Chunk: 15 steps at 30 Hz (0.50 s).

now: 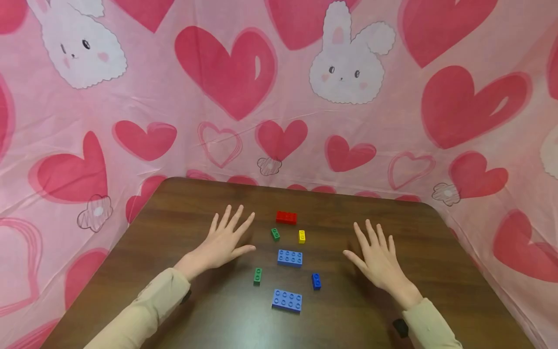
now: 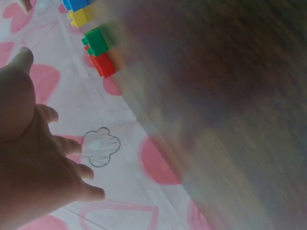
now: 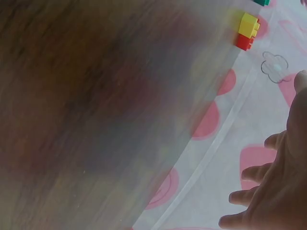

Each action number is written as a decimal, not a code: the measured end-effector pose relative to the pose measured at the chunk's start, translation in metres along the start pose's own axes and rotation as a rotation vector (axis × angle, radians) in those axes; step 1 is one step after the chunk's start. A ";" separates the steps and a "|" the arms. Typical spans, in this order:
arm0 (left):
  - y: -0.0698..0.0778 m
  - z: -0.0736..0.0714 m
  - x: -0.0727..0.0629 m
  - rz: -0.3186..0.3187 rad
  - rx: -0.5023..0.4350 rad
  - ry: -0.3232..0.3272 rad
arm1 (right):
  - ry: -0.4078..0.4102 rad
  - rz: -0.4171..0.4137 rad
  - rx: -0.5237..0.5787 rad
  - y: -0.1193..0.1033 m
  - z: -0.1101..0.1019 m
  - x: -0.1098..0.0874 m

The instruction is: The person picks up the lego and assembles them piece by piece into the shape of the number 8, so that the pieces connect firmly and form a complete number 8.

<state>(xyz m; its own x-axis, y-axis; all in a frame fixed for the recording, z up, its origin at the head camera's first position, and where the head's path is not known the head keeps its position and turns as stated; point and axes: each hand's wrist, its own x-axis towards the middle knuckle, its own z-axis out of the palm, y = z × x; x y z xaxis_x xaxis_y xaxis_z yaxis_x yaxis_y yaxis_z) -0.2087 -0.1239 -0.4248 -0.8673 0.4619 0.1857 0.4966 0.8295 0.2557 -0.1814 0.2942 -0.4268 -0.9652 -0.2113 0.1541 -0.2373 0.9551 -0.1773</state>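
- Left hand: fingers spread wide, holding nothing; palm side down, between the worktop's left edge and the bricks, apart from them all.
- Right hand: your fingers are spread here too, nothing held; set toward the right edge, apart from the bricks.
- Worktop: dark wood look, rounded far corners; you have seven separate bricks in its middle, studs up.
- Red brick: large; nearest the far edge, long side roughly along it.
- Far green brick: small, tilted; just on the near side of the red one, toward the left edge.
- Yellow brick: small; level with that green one, toward the right edge.
- Far blue brick: large; midway down the group.
- Near green brick: small; the one closest to the left edge.
- Small blue brick: closest to the right edge.
- Near blue brick: large; farthest from the far edge.
- Handling: probably light, stiff plastic, hardly fragile, perhaps a little slick. You would do best pinching the large ones across their long sides, the small ones by fingertip on the sides, leaving studs clear.
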 end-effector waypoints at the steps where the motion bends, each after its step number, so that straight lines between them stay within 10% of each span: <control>1: 0.000 0.000 0.000 -0.001 -0.004 -0.006 | 0.002 -0.003 -0.002 -0.001 0.000 0.000; 15: 0.001 0.000 -0.007 0.036 -0.132 -0.057 | 0.023 -0.052 0.039 -0.012 0.003 -0.006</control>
<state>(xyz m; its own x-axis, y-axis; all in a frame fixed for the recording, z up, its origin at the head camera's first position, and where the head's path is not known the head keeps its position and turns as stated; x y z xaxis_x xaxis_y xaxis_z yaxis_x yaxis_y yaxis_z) -0.2021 -0.1263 -0.4261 -0.8473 0.5113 0.1437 0.5249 0.7650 0.3733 -0.1728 0.2835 -0.4283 -0.9488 -0.2553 0.1862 -0.2917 0.9341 -0.2059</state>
